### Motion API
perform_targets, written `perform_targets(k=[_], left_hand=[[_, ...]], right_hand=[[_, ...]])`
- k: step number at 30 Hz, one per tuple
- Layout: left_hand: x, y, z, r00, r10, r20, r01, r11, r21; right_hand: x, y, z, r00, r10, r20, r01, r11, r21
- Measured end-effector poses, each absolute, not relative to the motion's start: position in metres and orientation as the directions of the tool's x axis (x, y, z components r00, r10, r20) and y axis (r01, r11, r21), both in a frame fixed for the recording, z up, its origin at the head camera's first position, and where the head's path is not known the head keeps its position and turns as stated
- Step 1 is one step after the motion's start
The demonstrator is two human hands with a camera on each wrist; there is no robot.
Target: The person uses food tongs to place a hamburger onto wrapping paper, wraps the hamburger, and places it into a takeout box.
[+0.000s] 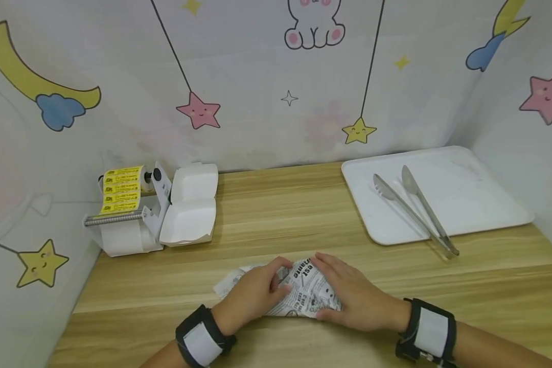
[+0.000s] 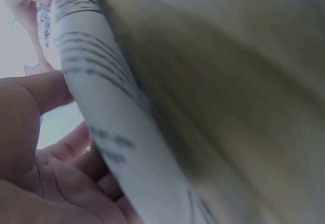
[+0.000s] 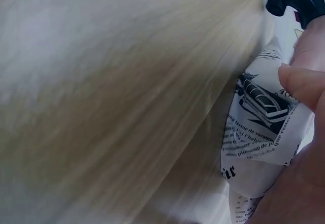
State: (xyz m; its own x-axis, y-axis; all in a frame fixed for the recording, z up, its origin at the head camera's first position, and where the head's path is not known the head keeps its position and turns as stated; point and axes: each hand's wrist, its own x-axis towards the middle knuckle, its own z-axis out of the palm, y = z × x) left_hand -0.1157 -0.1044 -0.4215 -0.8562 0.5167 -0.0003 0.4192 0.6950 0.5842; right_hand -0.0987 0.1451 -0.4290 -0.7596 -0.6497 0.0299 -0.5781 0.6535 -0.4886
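A bundle of newsprint-patterned wrapping paper [image 1: 310,291] lies at the front middle of the table, folded over with a loose flap of paper out to the left. What is inside the paper is hidden. My left hand [image 1: 257,289] holds its left part, fingers bent on top and thumb at the paper. In the left wrist view, the thumb and fingers meet the rolled paper edge [image 2: 101,92]. From the other side my right hand [image 1: 356,296] grips the right end, with fingers over the far side and thumb at the near edge. Printed folds [image 3: 261,112] show in the right wrist view.
At the back left stands a label dispenser [image 1: 158,204] with a roll of yellow labels [image 1: 121,189]. Beside it sits an opened white paper box [image 1: 190,217]. On the right, metal tongs [image 1: 423,214] rest across a white tray [image 1: 478,189], handle end past its front edge.
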Motion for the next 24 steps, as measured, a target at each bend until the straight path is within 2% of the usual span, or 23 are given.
perform_targets(k=[2, 5, 9, 12, 19, 24], left_hand=[[-0.1149, -0.1037, -0.4203, -0.841, 0.534, 0.084, 0.505, 0.721, 0.474], [-0.1143, -0.1029, -0.4188, -0.76, 0.623, 0.186, 0.648, 0.7, 0.3], [-0.1121, -0.1042, -0.418, -0.639, 0.746, 0.187, 0.769, 0.612, 0.187], [-0.1114, -0.1059, -0.4188, -0.612, 0.773, 0.166, 0.788, 0.581, 0.203], [-0.1153, -0.1103, -0.4223, -0.601, 0.792, 0.108, 0.77, 0.538, 0.343], [-0.1167, -0.1098, -0.4239, -0.61, 0.787, 0.092, 0.758, 0.546, 0.356]], right_hand=[[-0.0987, 0.1459, -0.4307, -0.754, -0.656, 0.033, -0.588, 0.653, -0.477], [-0.0987, 0.1469, -0.4329, -0.753, -0.658, 0.032, -0.595, 0.659, -0.46], [-0.0989, 0.1468, -0.4341, -0.752, -0.657, 0.043, -0.604, 0.662, -0.444], [-0.0989, 0.1476, -0.4337, -0.756, -0.654, 0.036, -0.598, 0.667, -0.443], [-0.0997, 0.1483, -0.4308, -0.749, -0.662, -0.029, -0.585, 0.681, -0.44], [-0.1022, 0.1507, -0.4316, -0.735, -0.677, -0.049, -0.587, 0.67, -0.454]])
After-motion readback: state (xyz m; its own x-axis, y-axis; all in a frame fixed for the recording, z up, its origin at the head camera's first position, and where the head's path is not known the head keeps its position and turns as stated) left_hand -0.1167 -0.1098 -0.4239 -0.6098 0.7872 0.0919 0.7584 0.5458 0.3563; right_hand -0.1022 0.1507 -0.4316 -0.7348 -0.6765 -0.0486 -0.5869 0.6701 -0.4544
